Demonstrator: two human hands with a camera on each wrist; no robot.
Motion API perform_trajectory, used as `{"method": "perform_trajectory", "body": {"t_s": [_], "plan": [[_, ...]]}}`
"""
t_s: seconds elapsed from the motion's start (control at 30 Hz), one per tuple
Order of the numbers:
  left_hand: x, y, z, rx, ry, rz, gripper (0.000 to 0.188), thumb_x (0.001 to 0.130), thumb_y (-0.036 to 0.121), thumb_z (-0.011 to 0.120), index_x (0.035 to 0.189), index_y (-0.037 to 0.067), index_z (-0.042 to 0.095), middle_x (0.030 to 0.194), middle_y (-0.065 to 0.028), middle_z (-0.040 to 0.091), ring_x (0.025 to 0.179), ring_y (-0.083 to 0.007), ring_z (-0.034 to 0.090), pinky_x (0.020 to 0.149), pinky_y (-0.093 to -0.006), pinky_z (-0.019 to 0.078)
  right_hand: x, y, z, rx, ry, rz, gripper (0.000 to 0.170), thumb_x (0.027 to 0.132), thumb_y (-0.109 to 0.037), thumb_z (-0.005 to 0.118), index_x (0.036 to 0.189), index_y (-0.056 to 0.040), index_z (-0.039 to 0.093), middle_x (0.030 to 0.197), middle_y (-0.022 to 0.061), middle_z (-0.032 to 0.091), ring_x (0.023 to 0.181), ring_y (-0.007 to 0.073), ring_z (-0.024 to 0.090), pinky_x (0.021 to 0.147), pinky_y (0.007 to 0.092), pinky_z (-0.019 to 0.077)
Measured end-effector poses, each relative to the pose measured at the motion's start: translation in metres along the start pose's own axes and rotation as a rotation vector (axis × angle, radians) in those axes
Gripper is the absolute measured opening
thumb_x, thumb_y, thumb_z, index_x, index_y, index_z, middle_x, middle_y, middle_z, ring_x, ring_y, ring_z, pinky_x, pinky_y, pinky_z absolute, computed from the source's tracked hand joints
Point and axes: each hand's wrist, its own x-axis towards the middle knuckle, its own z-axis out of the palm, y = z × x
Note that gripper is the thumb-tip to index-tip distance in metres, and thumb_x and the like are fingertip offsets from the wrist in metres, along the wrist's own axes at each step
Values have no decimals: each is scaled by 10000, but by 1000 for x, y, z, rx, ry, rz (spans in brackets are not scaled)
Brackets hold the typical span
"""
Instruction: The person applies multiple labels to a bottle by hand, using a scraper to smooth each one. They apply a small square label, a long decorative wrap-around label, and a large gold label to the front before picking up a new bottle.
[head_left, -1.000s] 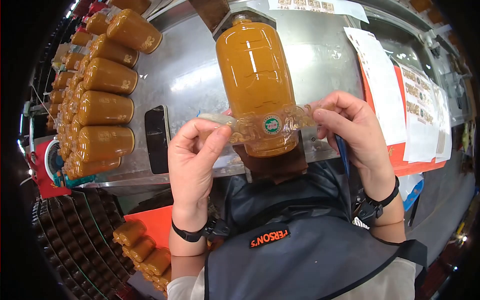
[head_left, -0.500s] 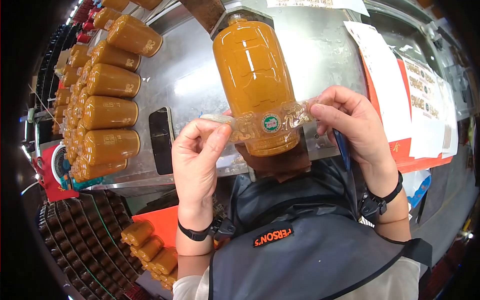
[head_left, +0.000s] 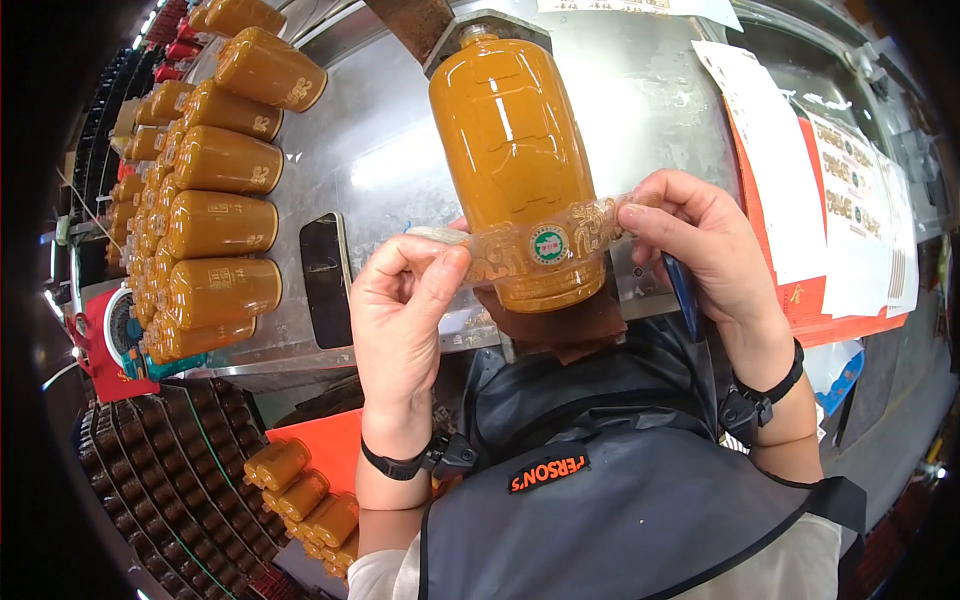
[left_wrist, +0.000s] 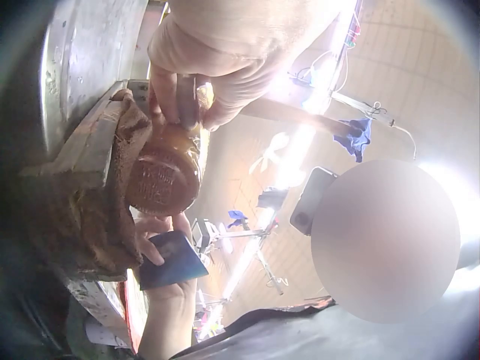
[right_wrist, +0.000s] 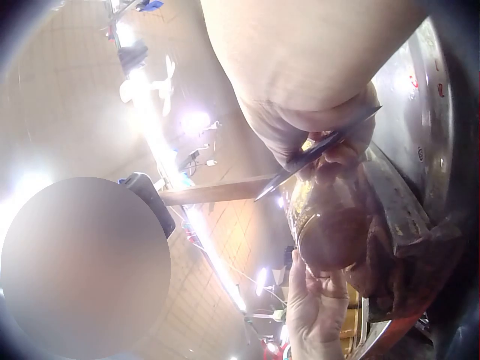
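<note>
Strip of clear, gold-patterned label [head_left: 549, 246] with a round green emblem stretches across the lower part of a large amber bottle [head_left: 510, 135], which lies on its side, base toward the person. The left hand [head_left: 400, 300] pinches one end between thumb and fingers; the right hand [head_left: 715, 245] pinches the other and also has a dark blue flat tool [head_left: 683, 297] against it. Whether the strip's middle touches the bottle, I cannot tell. A phone [head_left: 326, 280] lies left, near smaller bottles [head_left: 222, 224].
</note>
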Motion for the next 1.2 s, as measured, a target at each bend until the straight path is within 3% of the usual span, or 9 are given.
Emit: {"method": "perform_trajectory", "body": {"t_s": [0.37, 0.57, 0.63, 0.67, 0.8, 1.0, 1.07, 1.13, 1.2], "plan": [[0, -7, -5, -26, 16, -12, 57, 899, -18, 691, 914, 20, 650, 910, -26, 673, 855, -77, 603, 955, -290, 475, 4, 4, 0, 13, -11, 9, 125, 908, -156, 718, 927, -38, 680, 815, -27, 634, 706, 46, 575, 658, 192, 451], [1, -12, 1, -19, 66, -107, 340, 917, -18, 655, 1240, 12, 556, 1199, -86, 621, 1121, -158, 592, 1030, -340, 445, 6, 8, 0, 35, -31, 9, 131, 914, -153, 711, 949, -32, 678, 845, -16, 649, 714, 51, 576, 665, 195, 457], [3, -18, 1, 410, 190, 258, 446, 931, -7, 625, 1353, 8, 482, 1364, -117, 518, 1316, -203, 466, 1121, -387, 350, 7, 9, 1, 61, -38, 6, 148, 917, -160, 709, 973, -28, 675, 848, -13, 653, 731, 54, 579, 673, 200, 461], [2, -12, 1, 517, 161, 312, 515, 943, 122, 643, 1402, -14, 450, 1456, -149, 444, 1383, -246, 391, 1167, -408, 264, 7, 9, 0, 62, -35, 5, 148, 917, -160, 709, 973, -28, 675, 848, -13, 653, 731, 54, 579, 673, 200, 461], [1, 7, 12, 949, -116, 517, 798, 911, 380, 680, 1479, -62, 338, 1512, -217, 394, 1384, -328, 400, 1152, -418, 278, 6, 7, 0, 85, -80, -1, 169, 928, -174, 697, 1004, -25, 672, 915, 17, 687, 785, 61, 597, 703, 211, 470], [7, -4, 29, 364, -98, 117, 699, 975, 144, 618, 1526, -55, 237, 1504, -215, 395, 1385, -274, 402, 1152, -387, 293, 7, 9, -1, 109, -105, -7, 178, 939, -180, 683, 1022, -23, 669, 969, 41, 704, 826, 66, 608, 721, 219, 478], [7, -3, 33, 327, -103, 86, 694, 972, 125, 620, 1526, -53, 241, 1494, -203, 409, 1378, -262, 409, 1145, -383, 306, 8, 11, 1, 124, -101, 0, 180, 938, -180, 685, 1024, -22, 668, 960, 36, 701, 824, 64, 607, 722, 221, 480], [7, -2, 35, 291, -102, 52, 690, 969, 105, 621, 1526, -51, 245, 1484, -191, 423, 1371, -251, 417, 1139, -378, 319, 11, 15, 3, 87, -75, -19, 128, 930, -155, 691, 987, -58, 632, 857, -18, 652, 678, 28, 582, 589, 182, 456], [7, 1, 34, 301, -95, 29, 692, 964, 105, 630, 1523, -50, 252, 1462, -183, 446, 1358, -243, 432, 1127, -374, 338, 11, 15, 0, 96, -92, -12, 151, 926, -166, 698, 992, -39, 651, 885, -1, 668, 737, 44, 591, 651, 199, 472]]}}
